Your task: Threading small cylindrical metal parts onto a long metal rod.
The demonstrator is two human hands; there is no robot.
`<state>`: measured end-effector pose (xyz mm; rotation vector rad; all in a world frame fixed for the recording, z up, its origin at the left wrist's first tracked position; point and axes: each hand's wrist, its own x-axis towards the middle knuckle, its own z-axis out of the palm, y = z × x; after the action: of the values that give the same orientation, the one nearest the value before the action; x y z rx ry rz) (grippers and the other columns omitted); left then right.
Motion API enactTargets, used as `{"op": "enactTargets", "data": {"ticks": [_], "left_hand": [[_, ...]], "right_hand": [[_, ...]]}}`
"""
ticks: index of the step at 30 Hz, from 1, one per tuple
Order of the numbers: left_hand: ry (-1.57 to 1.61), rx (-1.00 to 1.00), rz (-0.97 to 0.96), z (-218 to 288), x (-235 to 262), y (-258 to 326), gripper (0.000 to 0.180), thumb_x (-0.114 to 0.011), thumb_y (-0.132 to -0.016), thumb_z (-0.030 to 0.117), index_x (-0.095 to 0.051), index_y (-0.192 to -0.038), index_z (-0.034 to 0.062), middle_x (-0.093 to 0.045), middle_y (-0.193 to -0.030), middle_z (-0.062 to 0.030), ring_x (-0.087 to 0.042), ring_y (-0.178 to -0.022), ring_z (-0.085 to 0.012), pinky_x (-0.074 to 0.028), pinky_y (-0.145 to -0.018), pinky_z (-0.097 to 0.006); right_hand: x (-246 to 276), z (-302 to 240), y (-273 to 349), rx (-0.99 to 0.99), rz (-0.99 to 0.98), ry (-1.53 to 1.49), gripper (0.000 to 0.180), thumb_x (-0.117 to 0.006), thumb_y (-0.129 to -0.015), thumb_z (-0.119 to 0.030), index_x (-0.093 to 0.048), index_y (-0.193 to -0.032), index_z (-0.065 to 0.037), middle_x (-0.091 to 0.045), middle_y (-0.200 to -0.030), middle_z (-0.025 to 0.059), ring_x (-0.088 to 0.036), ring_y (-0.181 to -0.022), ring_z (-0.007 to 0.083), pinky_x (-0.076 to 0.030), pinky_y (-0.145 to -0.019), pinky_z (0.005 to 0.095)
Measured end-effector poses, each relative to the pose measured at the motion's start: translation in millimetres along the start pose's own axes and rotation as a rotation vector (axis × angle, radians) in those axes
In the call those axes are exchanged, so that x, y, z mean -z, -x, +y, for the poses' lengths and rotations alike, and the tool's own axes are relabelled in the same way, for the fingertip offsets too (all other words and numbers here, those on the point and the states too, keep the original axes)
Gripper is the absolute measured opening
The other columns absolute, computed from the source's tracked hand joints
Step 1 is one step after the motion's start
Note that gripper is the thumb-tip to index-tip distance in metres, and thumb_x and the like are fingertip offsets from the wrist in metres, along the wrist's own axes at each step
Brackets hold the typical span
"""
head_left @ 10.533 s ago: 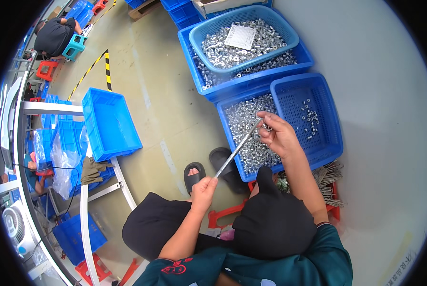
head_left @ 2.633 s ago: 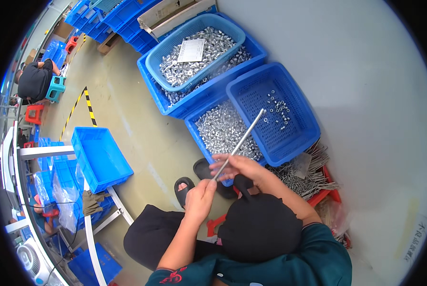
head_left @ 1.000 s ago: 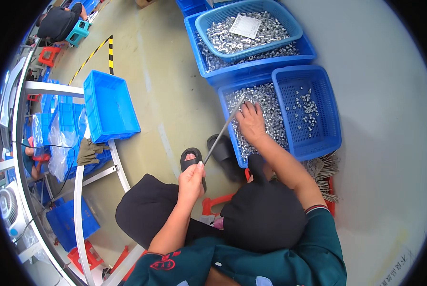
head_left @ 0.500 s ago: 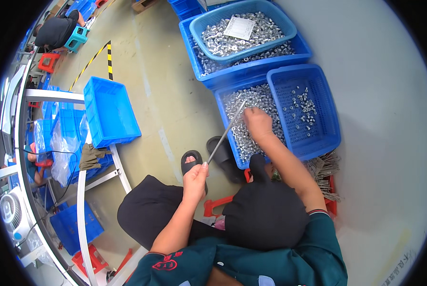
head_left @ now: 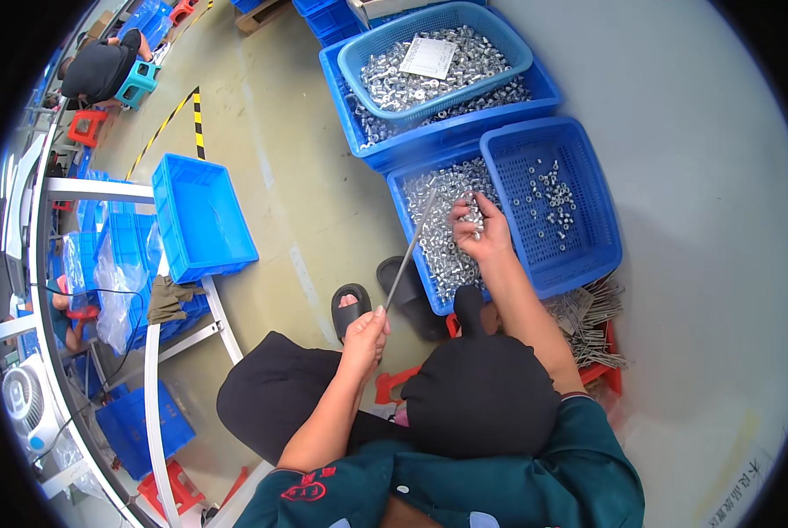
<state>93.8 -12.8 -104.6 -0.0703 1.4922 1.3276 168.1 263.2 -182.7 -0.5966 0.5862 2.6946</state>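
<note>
My left hand (head_left: 364, 343) is closed around the lower end of a thin grey metal rod (head_left: 411, 248). The rod slants up and away, its far end over a blue bin (head_left: 535, 104) side's neighbour, a lower blue bin (head_left: 397, 201) filled with small silver metal fittings (head_left: 447, 255). Above those fittings my right hand (head_left: 492, 236) is turned palm up with its fingers curled. Several silver fittings (head_left: 474, 216) lie in its palm and fingers. The rod's tip and the right hand are apart.
Right of the bin sits a blue perforated basket (head_left: 548, 264) with scattered fittings. Beyond is a light-blue basket (head_left: 350, 66) heaped with fittings, a paper on top. Metal rods (head_left: 601, 326) lie near my right elbow. A blue crate (head_left: 205, 216) rests on a white frame at left.
My right hand has turned from palm down among the fittings to palm up, with several fittings now showing in it. My left hand still holds the rod, nearly unmoved.
</note>
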Motion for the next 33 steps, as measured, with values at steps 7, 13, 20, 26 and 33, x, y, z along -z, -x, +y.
{"op": "enactTargets", "data": {"ticks": [7, 13, 20, 26, 33], "left_hand": [[-0.047, 0.017, 0.001, 0.9, -6.5, 1.7, 0.038, -0.043, -0.096, 0.031, -0.045, -0.067, 0.0065, -0.027, -0.045, 0.0066, -0.019, -0.033, -0.0035, -0.013, -0.033, -0.021], [-0.147, -0.047, 0.058, -5.4, 2.0, -3.1, 0.035, -0.051, -0.092, 0.029, -0.050, -0.065, 0.0073, -0.034, -0.051, 0.0067, -0.027, -0.044, -0.0040, -0.019, -0.042, -0.021], [-0.238, -0.126, 0.083, -15.2, 11.3, -9.4, 0.036, -0.053, -0.091, 0.029, -0.051, -0.063, 0.0069, -0.037, -0.052, 0.0057, -0.030, -0.047, -0.0036, -0.021, -0.045, -0.020], [-0.258, -0.187, 0.108, -8.1, 7.4, -6.6, 0.035, -0.054, -0.091, 0.025, -0.051, -0.062, 0.0056, -0.037, -0.054, 0.0050, -0.030, -0.051, -0.0044, -0.023, -0.048, -0.021], [-0.388, -0.247, 0.145, -11.3, 12.7, -7.5, 0.035, -0.055, -0.090, 0.021, -0.050, -0.061, 0.0024, -0.042, -0.057, 0.0029, -0.034, -0.057, -0.0063, -0.030, -0.055, -0.022]], "right_hand": [[20.6, -5.4, -5.6, 0.066, 0.118, 0.160, 0.020, -0.051, -0.090, -0.025, -0.054, -0.094, -0.006, -0.056, -0.083, 0.0101, -0.056, -0.071, 0.0185, -0.042, -0.044, 0.0224], [10.8, -4.9, 6.2, -0.050, -0.022, 0.282, 0.017, -0.052, -0.090, -0.023, -0.052, -0.095, -0.007, -0.051, -0.081, 0.0072, -0.045, -0.061, 0.0118, -0.031, -0.039, 0.0180], [-5.9, 5.3, 13.4, -0.053, -0.054, 0.348, 0.017, -0.051, -0.091, -0.022, -0.056, -0.093, -0.005, -0.052, -0.084, 0.0087, -0.045, -0.061, 0.0109, -0.033, -0.040, 0.0170], [-6.2, 0.6, 15.3, -0.046, 0.049, 0.368, 0.011, -0.054, -0.088, -0.015, -0.055, -0.093, -0.004, -0.050, -0.083, 0.0079, -0.045, -0.062, 0.0095, -0.034, -0.040, 0.0160], [-4.4, -2.8, 14.6, -0.040, 0.004, 0.450, 0.013, -0.055, -0.087, -0.012, -0.056, -0.098, -0.004, -0.049, -0.080, 0.0065, -0.045, -0.062, 0.0090, -0.034, -0.040, 0.0159]]}}
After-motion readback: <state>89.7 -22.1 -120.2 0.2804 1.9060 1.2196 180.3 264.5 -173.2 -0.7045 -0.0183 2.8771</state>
